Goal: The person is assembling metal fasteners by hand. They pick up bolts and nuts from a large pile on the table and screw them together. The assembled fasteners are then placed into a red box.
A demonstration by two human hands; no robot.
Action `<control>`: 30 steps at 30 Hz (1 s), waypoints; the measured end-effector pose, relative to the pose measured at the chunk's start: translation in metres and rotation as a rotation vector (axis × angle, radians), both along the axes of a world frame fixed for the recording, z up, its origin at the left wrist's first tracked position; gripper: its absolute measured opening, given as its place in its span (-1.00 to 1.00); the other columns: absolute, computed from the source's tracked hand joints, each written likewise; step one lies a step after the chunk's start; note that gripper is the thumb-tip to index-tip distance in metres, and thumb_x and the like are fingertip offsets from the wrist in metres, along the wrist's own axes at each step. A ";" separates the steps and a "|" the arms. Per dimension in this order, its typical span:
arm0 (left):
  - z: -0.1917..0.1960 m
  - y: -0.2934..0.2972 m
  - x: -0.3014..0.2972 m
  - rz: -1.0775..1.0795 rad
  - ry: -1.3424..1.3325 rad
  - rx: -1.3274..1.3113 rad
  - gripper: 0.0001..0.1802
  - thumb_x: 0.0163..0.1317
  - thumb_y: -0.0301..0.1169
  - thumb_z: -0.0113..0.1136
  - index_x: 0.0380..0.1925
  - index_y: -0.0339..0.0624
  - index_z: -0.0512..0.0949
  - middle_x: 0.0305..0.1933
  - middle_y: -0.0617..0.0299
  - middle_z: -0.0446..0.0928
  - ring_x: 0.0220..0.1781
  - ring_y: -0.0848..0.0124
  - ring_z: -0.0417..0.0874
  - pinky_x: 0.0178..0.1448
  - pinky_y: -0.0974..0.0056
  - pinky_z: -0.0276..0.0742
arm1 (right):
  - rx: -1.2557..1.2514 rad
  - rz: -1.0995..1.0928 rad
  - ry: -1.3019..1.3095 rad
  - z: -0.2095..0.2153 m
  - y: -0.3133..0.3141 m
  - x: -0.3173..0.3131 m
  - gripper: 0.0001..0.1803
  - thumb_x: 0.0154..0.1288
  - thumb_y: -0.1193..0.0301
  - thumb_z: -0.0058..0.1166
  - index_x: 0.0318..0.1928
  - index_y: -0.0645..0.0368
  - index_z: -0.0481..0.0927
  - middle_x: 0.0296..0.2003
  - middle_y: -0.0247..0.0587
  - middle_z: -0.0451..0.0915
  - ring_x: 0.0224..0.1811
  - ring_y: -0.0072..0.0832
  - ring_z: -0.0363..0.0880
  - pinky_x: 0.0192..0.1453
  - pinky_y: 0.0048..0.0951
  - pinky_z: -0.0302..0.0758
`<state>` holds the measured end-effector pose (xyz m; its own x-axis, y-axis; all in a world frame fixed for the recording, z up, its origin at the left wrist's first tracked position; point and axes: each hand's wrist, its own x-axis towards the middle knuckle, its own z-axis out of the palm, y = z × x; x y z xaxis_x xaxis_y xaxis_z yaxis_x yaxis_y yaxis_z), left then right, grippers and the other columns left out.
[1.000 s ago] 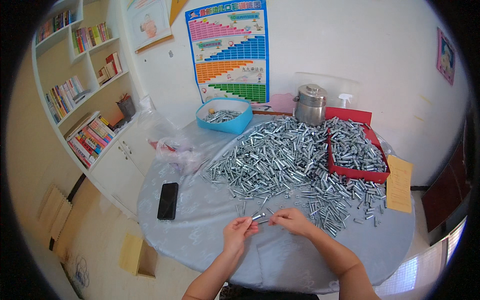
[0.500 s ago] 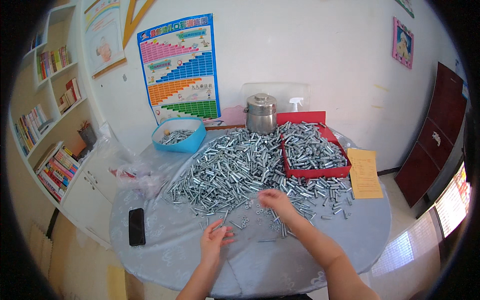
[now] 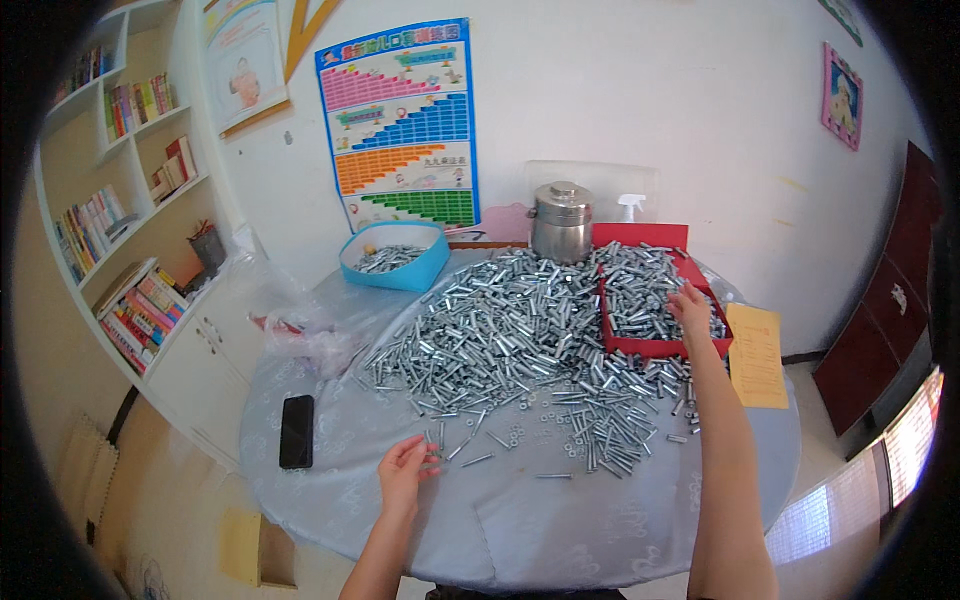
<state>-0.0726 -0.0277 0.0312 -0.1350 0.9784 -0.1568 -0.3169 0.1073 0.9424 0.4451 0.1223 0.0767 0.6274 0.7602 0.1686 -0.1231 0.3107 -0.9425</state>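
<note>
My left hand [image 3: 406,470] rests low over the tablecloth at the near edge of the loose bolts. Its fingers are apart and slightly bent, close to a few single bolts [image 3: 478,460]; I see nothing held in it. My right hand [image 3: 690,312] is reaching over the red box [image 3: 655,347], which is full of metal bolts and sleeves. Its fingers are bent close together, and what they hold, if anything, is hidden. A wide heap of silvery bolts and sleeves [image 3: 490,325] covers the middle of the table. Small nuts [image 3: 516,435] lie at its near side.
A blue basket [image 3: 400,273] with metal parts stands at the back left, a steel pot [image 3: 562,225] at the back. A black phone [image 3: 297,432] and a plastic bag [image 3: 310,340] lie left. Yellow paper [image 3: 757,355] lies right of the red box. A bookshelf [image 3: 150,215] stands left.
My right hand has moved from the near side of the heap up and right to the red box. My left hand has shifted slightly. The whole view has turned a little left.
</note>
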 end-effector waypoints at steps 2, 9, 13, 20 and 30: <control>-0.003 0.003 -0.005 0.009 0.024 0.013 -0.78 0.20 -0.48 0.04 -0.14 -0.30 0.44 -0.22 0.08 0.56 -0.32 0.46 0.55 -0.34 0.37 0.58 | 0.066 -0.088 -0.233 -0.002 -0.009 -0.010 -0.61 0.17 0.57 -0.06 0.05 0.29 0.39 -0.04 -0.15 0.48 -0.15 -0.45 0.53 -0.18 -0.55 0.46; -0.028 0.022 -0.019 0.037 0.185 0.049 -0.78 0.20 -0.44 0.07 -0.17 -0.26 0.47 -0.21 0.14 0.56 -0.26 0.48 0.53 -0.33 0.39 0.53 | -0.223 0.710 -0.806 -0.029 -0.083 -0.200 -0.79 0.12 0.48 0.04 -0.20 0.19 0.58 -0.29 -0.22 0.58 -0.25 -0.43 0.53 -0.12 -0.45 0.44; -0.036 0.032 -0.020 0.040 0.288 0.069 -0.80 0.18 -0.43 0.09 -0.20 -0.24 0.51 -0.23 0.21 0.58 -0.28 0.51 0.53 -0.34 0.44 0.49 | 0.221 0.832 -1.323 -0.049 -0.108 -0.276 -0.79 0.07 0.40 0.10 -0.25 0.17 0.59 -0.23 -0.18 0.55 -0.14 -0.23 0.46 -0.05 -0.29 0.39; -0.041 0.056 -0.038 0.143 0.585 0.158 -0.86 0.11 -0.45 0.13 -0.34 -0.25 0.58 -0.36 0.24 0.59 -0.33 0.51 0.54 -0.27 0.40 0.44 | 0.231 0.787 -1.457 -0.062 -0.112 -0.293 -0.83 0.00 0.42 0.12 -0.32 0.15 0.58 -0.32 -0.24 0.54 -0.21 -0.25 0.47 -0.09 -0.30 0.38; -0.013 0.124 0.008 0.180 1.171 0.650 -0.83 -0.08 -0.44 0.23 -0.42 -0.22 0.58 -0.36 0.11 0.52 -0.22 0.13 0.46 -0.04 0.17 0.34 | 0.114 0.562 -1.146 -0.034 -0.115 -0.265 -0.87 0.00 0.44 0.15 -0.39 0.17 0.55 -0.40 -0.17 0.55 -0.30 -0.24 0.52 -0.21 -0.32 0.43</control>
